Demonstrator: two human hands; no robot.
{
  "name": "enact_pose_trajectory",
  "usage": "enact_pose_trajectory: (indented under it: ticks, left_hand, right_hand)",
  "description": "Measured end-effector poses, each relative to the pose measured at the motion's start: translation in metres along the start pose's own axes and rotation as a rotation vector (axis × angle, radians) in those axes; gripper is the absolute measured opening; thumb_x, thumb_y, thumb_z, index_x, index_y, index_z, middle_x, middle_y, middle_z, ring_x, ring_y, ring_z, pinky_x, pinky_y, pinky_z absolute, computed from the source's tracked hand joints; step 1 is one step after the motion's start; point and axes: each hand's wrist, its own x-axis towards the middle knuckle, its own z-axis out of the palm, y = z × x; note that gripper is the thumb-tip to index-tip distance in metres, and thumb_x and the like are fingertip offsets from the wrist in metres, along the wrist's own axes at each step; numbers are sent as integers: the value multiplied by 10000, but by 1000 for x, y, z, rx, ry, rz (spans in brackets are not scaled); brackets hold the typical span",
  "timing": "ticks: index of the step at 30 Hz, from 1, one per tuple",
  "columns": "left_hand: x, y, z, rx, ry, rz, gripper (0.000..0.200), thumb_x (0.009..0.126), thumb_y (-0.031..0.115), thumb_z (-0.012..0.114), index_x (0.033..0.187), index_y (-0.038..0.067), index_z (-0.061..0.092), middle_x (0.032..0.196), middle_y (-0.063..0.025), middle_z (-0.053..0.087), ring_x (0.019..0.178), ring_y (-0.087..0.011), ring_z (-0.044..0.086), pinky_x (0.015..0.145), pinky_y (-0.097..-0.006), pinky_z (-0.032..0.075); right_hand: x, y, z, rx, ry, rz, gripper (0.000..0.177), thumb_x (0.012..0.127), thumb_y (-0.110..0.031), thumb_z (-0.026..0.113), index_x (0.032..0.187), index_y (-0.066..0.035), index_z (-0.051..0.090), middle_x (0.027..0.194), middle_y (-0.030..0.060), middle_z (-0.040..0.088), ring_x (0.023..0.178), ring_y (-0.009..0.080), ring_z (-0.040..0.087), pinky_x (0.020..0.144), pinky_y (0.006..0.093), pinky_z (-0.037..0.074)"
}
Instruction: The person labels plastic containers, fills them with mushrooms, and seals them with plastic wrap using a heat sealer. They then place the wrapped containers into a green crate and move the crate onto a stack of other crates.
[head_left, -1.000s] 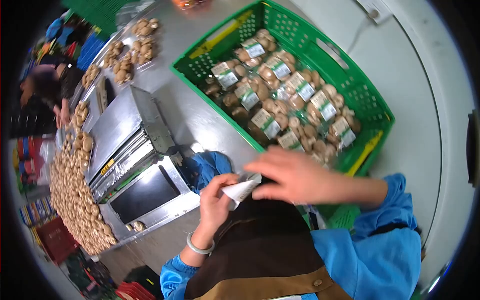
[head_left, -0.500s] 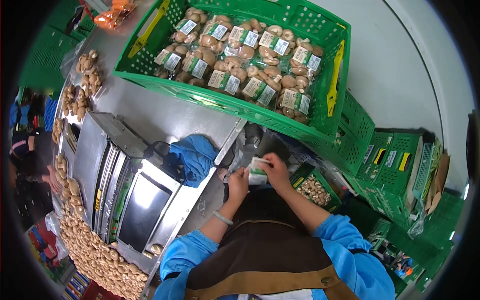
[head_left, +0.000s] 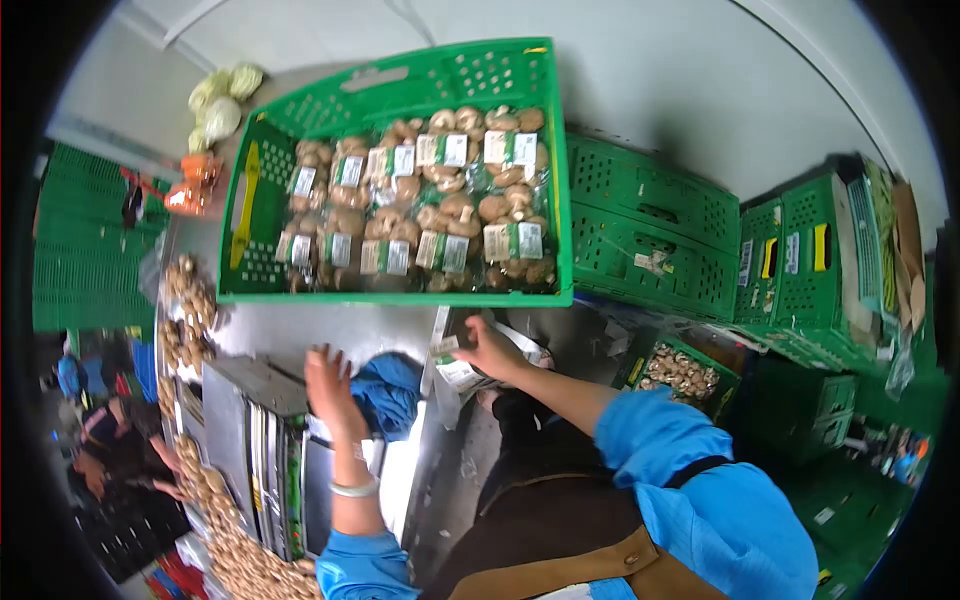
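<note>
My left hand (head_left: 336, 392), with a pale bangle on the wrist, is raised with its fingers spread and holds nothing. It is beside a crumpled blue cloth (head_left: 388, 394) on the metal table. My right hand (head_left: 492, 352) is closed on a small stack of white and green labels (head_left: 458, 373) at the table's edge. Its fingertips are partly blurred. Behind both hands stands a green crate (head_left: 400, 299), filled with plastic-wrapped packs of brown mushrooms (head_left: 388, 225). Each pack in it bears a white and green label.
A metal machine with a dark screen (head_left: 318, 490) stands on the left. Loose mushrooms (head_left: 245, 560) lie along the table's far left edge. Stacked green crates (head_left: 650, 225) are at the right, with a crate of mushrooms (head_left: 682, 368) below. Another person (head_left: 115, 440) is at far left.
My hands have parted: the left moved left, up and opened, while the right keeps the labels at the table's edge. The view has turned, so the crate appears further left and more level.
</note>
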Motion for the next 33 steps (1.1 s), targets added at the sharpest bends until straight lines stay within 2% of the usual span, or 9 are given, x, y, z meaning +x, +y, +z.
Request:
enact_pose_trajectory:
  ticks: [2, 3, 5, 7, 11, 15, 19, 26, 33]
  left_hand:
    - [53, 57, 15, -159, -83, -260, 1029, 828, 652, 550, 1469, -24, 114, 1501, -227, 210, 1338, -368, 310, 1086, -504, 278]
    - [82, 75, 23, -231, -20, -396, 1016, 795, 668, 578, 1433, -36, 219, 1443, -213, 312, 1302, -372, 350, 1070, -534, 286]
    - [135, 83, 26, -368, -297, -464, 667, 823, 514, 620, 1236, 15, 459, 1211, -212, 496, 1117, -394, 494, 1026, -568, 353]
    - [168, 64, 22, -266, 14, -660, 411, 869, 278, 533, 1199, 34, 514, 1143, -175, 566, 1089, -370, 531, 938, -569, 430]
    - [147, 67, 33, -193, -40, -593, 426, 778, 137, 461, 1184, 17, 515, 1164, -201, 565, 1075, -395, 558, 942, -607, 440]
    - [173, 53, 13, -75, 164, -577, 363, 726, 111, 526, 1063, -22, 512, 1105, -228, 551, 1021, -432, 549, 942, -620, 435]
    - [156, 60, 9, -216, 59, -561, 315, 752, 150, 557, 1008, -30, 520, 1062, -233, 576, 993, -425, 565, 927, -633, 444]
    - [-11, 83, 92, -55, 34, -448, 265, 803, 147, 545, 997, -34, 551, 1078, -240, 577, 992, -419, 574, 907, -609, 461]
    - [-89, 118, 89, 85, -153, -469, 230, 825, 132, 536, 967, -46, 569, 1040, -234, 591, 968, -399, 580, 893, -572, 477]
  right_hand:
    - [-30, -28, -70, 26, -268, -35, 451, 787, -321, 731, 1082, -38, 541, 920, 126, 667, 829, 243, 653, 732, 355, 499]
    - [-44, -36, -104, 44, -279, -106, 325, 797, -282, 720, 967, -26, 617, 838, 114, 682, 759, 213, 659, 696, 331, 506]
    - [-55, -66, -176, 127, -127, 168, 232, 806, -223, 705, 916, -26, 651, 796, 117, 688, 723, 190, 667, 661, 320, 512]
    - [-47, -74, -210, 218, 317, -39, 241, 814, -172, 684, 990, -17, 631, 830, 118, 692, 712, 176, 668, 646, 321, 523]
    - [8, -125, -220, 265, 432, -86, 705, 798, -290, 659, 1310, 95, 366, 1249, 270, 495, 1189, 392, 486, 1016, 450, 380]
    - [44, -121, -212, 197, 577, 17, 597, 731, -56, 593, 1280, 65, 393, 1158, 290, 518, 1086, 448, 513, 961, 460, 405]
    - [11, -81, -240, 311, 398, 26, 619, 703, 11, 548, 1301, 49, 388, 1186, 290, 499, 1143, 433, 477, 982, 439, 399]
    - [-128, 2, -248, 521, 515, 43, 699, 666, 87, 509, 1348, 24, 367, 1310, 253, 439, 1244, 407, 398, 1057, 450, 331]
    - [-254, -55, -256, 477, 734, 62, 709, 681, 63, 493, 1373, 18, 345, 1374, 245, 380, 1293, 397, 337, 1083, 439, 311]
